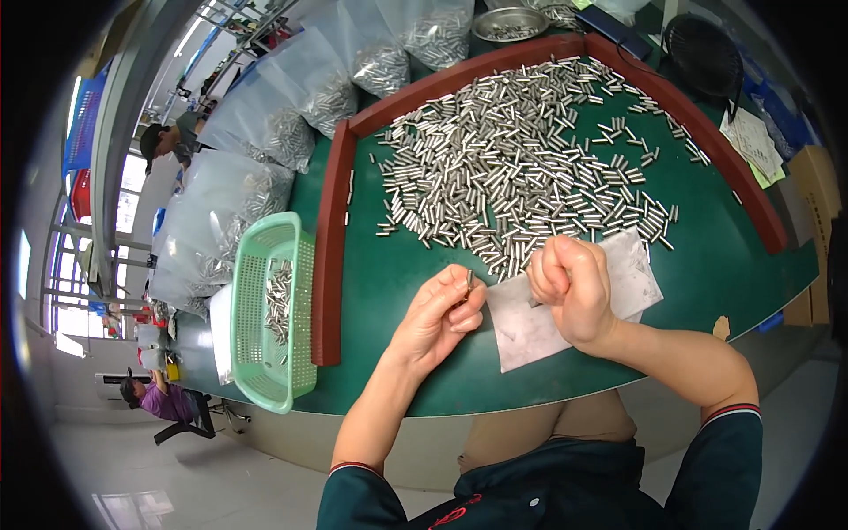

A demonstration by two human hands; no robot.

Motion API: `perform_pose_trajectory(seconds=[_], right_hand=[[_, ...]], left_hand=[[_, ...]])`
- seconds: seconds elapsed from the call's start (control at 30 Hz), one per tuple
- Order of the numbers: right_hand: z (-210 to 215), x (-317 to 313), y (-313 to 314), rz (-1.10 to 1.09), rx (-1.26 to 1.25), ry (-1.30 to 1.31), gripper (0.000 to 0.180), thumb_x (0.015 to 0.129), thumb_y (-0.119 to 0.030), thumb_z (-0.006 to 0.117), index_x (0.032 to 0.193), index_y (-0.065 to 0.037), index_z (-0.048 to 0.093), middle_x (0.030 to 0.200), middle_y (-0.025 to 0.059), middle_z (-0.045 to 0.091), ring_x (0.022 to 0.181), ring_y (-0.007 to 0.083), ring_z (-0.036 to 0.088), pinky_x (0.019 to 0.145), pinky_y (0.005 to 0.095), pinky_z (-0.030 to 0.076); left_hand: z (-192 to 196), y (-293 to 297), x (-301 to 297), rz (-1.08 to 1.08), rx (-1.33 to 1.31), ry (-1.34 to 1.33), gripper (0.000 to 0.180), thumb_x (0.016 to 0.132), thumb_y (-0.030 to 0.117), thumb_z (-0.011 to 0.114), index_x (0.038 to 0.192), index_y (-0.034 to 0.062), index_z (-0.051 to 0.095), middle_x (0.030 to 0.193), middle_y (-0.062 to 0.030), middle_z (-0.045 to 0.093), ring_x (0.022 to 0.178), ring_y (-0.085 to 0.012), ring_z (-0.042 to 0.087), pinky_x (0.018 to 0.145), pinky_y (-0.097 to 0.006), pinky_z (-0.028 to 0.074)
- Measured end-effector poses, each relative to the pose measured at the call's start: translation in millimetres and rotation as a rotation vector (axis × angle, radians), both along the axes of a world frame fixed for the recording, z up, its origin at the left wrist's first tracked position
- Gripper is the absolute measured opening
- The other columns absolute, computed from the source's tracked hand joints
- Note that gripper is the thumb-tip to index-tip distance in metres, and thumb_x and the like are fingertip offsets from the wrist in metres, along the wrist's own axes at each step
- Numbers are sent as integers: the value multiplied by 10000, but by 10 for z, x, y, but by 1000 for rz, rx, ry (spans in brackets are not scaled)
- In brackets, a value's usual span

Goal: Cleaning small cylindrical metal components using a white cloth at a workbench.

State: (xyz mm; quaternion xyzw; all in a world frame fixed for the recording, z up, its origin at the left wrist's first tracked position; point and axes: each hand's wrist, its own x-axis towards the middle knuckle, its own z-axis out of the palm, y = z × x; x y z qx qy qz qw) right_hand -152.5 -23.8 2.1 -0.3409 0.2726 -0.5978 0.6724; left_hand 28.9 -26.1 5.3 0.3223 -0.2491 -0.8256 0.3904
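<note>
In my left hand (433, 320) a small metal pin (469, 279) stands pinched between thumb and fingertips. My right hand (574, 287) is curled closed over a pale, smudged cloth or sheet (526, 334). A small grey tip shows below its fingers, but what it holds is too hidden to name. Just beyond both hands spreads a large heap of short, shiny metal pins (508, 168) on the green tabletop (371, 291). The sheet lies under and beside my right hand, its far edge against the nearest pins.
Dark red rails (331, 265) border the heap. To the left stands a green perforated basket (274, 389) holding some pins. Clear bags of pins (287, 137) line the far left, with a metal bowl (511, 25) at the back. A black fan-like object (702, 55) stands far right. Two people sit or stand leftward.
</note>
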Motion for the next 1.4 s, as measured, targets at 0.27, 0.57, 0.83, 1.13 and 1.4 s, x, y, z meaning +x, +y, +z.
perform_pose_trajectory(seconds=[0.27,0.57,0.83,1.13,1.4], right_hand=[[12,5,-21,32,-17,-36,377,867,-179,322,505,-82,277,465,5,313,432,81,248,418,236,219],[11,2,-47,41,-8,-32,377,868,-187,321,509,-81,280,455,5,303,422,81,240,412,238,215],[25,-3,-50,53,-6,-39,375,873,-200,322,520,-79,282,458,7,301,426,83,235,411,237,208],[26,-11,-53,61,25,-66,380,873,-219,333,519,-84,295,455,3,303,420,81,222,405,241,196],[41,-9,-64,68,26,-55,381,867,-228,340,518,-83,296,451,7,302,419,82,217,402,240,193]], left_hand=[[-83,-11,23,24,-126,-94,170,860,85,504,1021,35,527,798,-63,543,518,-39,326,491,-176,293],[-36,-38,25,12,-55,-62,199,876,119,477,1043,18,518,783,-80,551,512,-44,325,462,-174,281],[25,-42,41,24,-27,-78,220,882,122,452,1065,8,492,775,-97,559,496,-39,324,453,-175,273],[5,-131,180,188,-85,-97,314,912,283,377,710,55,454,617,-45,428,510,-83,312,440,-200,242],[-121,-379,366,478,-777,-1510,165,721,130,671,800,10,589,455,-6,353,415,-83,331,409,-268,286]])
